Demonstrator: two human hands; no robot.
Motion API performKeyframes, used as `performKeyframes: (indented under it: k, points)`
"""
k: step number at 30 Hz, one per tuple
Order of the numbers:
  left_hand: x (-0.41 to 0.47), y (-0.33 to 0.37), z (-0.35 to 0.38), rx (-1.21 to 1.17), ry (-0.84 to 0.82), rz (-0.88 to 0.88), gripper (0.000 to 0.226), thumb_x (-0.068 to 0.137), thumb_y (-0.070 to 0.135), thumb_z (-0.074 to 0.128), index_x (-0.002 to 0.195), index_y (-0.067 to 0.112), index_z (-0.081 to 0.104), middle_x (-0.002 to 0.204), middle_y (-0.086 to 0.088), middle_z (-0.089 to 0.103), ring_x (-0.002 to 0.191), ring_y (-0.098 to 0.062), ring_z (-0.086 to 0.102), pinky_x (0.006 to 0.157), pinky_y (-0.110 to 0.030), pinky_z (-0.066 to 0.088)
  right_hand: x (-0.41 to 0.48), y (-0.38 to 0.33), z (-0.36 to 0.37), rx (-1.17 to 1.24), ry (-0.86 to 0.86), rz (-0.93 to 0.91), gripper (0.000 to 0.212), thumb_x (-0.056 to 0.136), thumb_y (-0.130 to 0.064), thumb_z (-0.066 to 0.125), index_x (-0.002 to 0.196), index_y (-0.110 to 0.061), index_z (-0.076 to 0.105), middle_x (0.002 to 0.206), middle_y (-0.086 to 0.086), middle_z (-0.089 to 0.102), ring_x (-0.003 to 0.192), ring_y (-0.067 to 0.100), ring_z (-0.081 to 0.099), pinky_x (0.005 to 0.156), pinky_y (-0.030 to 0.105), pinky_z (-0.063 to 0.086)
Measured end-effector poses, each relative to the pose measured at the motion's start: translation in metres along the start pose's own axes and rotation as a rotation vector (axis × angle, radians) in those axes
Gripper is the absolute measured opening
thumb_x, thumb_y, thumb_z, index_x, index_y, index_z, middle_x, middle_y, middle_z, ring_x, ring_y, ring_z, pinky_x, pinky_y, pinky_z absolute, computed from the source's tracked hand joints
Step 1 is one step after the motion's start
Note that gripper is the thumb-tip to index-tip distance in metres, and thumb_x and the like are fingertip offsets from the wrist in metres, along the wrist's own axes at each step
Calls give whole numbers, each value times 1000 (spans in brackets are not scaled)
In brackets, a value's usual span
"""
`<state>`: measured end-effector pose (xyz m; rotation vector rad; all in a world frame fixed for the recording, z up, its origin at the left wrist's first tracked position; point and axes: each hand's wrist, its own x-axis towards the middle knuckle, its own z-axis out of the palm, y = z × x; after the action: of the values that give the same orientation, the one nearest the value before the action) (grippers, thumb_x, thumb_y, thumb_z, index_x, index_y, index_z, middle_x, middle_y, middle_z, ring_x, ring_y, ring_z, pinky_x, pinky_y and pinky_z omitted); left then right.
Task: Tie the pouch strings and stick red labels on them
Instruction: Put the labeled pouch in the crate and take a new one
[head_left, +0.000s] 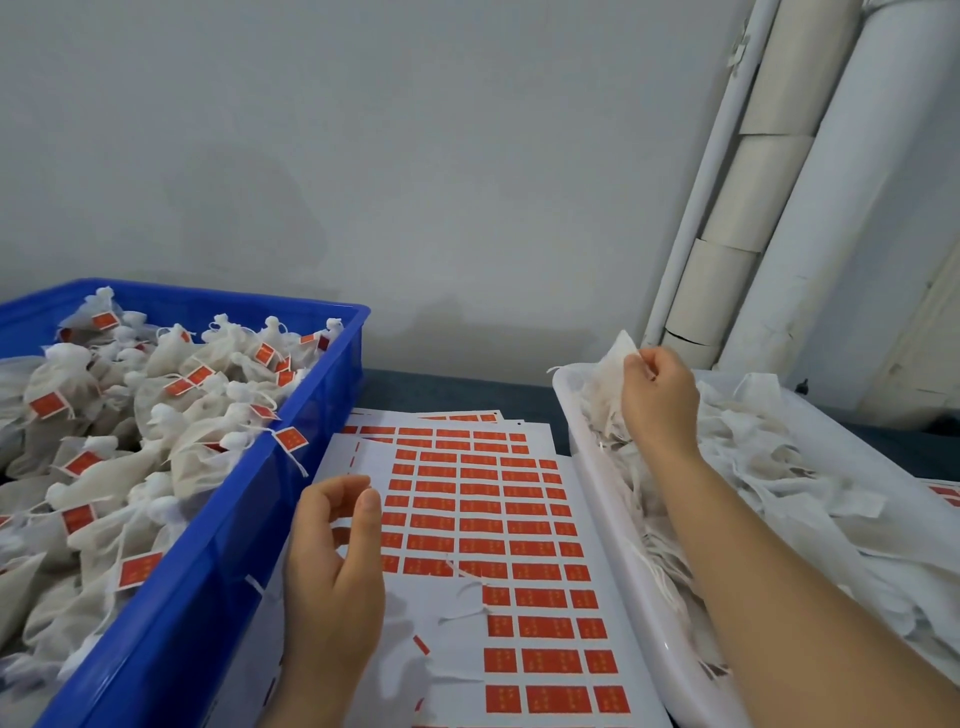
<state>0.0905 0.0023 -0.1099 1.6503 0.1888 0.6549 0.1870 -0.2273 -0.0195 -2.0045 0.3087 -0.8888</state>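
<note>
Two containers flank my feed under a grey wall (363, 156) that fills the view from 10 to 1 o'clock, with pale pipes (831, 208) leaning at 2 o'clock. At 9 o'clock I see the blue crate (218, 561), heaped with tied pouches (156, 415), many with a red tag on the string. At 3 to 4 o'clock sits the white tray (615, 540), piled with loose pouches (779, 467) whose strings lie slack. Between the two, at 6 o'clock, lie stacked label sheets (613, 665); the top one shows rows of red labels (535, 571) and bare backing along its 9 o'clock side.

Coming in from 5 o'clock, the right forearm crosses the tray. The right hand (657, 395) pinches the upper corner of one pouch (608, 364) between thumb and fingertips at the tray's far corner. I cannot tell whether that pouch hangs free of the pile. The left hand (332, 561) hovers over the top sheet's 9 o'clock edge, just beside the crate wall, fingers loosely curled, thumb apart, holding nothing. A few white strings (467, 603) lie on the bare backing
</note>
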Motion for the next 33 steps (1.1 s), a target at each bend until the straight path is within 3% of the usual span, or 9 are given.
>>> performKeyframes:
  k: [3, 5, 7, 10, 13, 18, 21, 29, 33]
  points:
    - [-1, 5, 0, -12, -8, -7, 8, 93, 32, 46, 88, 36, 52, 93, 28, 53, 83, 0, 55, 63, -12, 39, -3, -30, -9, 91, -48, -111, 13, 93, -14, 41, 88, -12, 53, 76, -5, 51, 73, 14, 46, 56, 19, 34]
    - [-2, 11, 0, -21, -26, -16, 13, 89, 41, 42, 92, 35, 53, 93, 30, 53, 83, 2, 56, 64, -12, 41, -8, -54, -15, 93, -141, -168, 15, 93, -16, 42, 87, -15, 55, 74, -12, 51, 70, 9, 48, 53, 10, 36]
    - [-3, 16, -2, -39, -45, -6, 25, 79, 51, 37, 92, 37, 54, 92, 32, 54, 85, 8, 57, 64, -8, 39, -21, -73, -19, 59, -324, -211, 17, 94, -19, 44, 86, -19, 58, 76, -13, 55, 70, 2, 50, 52, 8, 37]
    - [-1, 22, -9, -155, -112, -20, 32, 78, 57, 35, 95, 39, 57, 90, 36, 60, 89, 21, 55, 55, -2, 43, -57, -81, -22, 103, -625, -190, 21, 95, -22, 47, 82, -29, 61, 80, -14, 63, 75, 3, 60, 64, 20, 47]
    - [6, 24, -13, -301, -226, -119, 44, 73, 63, 35, 101, 40, 59, 95, 29, 66, 90, 9, 63, 57, -6, 48, -100, -77, -18, -6, -756, -239, 18, 96, -29, 46, 83, -38, 55, 85, -25, 57, 78, -4, 56, 61, 10, 41]
    - [5, 27, -17, -325, -337, -124, 15, 80, 36, 55, 84, 37, 70, 84, 22, 69, 81, 3, 66, 54, -10, 49, -145, -56, -3, -34, -738, -220, 11, 95, -37, 42, 87, -42, 47, 91, -30, 47, 83, -4, 52, 62, 2, 37]
    - [4, 22, -15, -185, -327, -81, 23, 82, 11, 63, 72, 30, 70, 75, 21, 69, 77, 6, 63, 52, -5, 46, -155, -38, 5, 57, -694, -99, 13, 95, -37, 42, 84, -40, 49, 91, -33, 49, 86, -3, 54, 62, 2, 38]
    - [8, 16, -14, -94, -372, -205, 8, 76, 9, 70, 75, 16, 70, 69, 15, 70, 70, 1, 66, 48, -9, 47, -169, -15, 18, 206, -623, 80, 17, 94, -27, 49, 84, -37, 57, 90, -32, 56, 88, -4, 56, 65, 3, 39]
    - [9, 16, -14, -104, -445, -244, 12, 78, 9, 67, 75, 20, 71, 72, 11, 72, 71, -5, 68, 50, -14, 51, -173, -20, 14, 249, -714, 58, 13, 79, -55, 51, 89, -48, 57, 90, -46, 54, 94, -23, 49, 66, -4, 37]
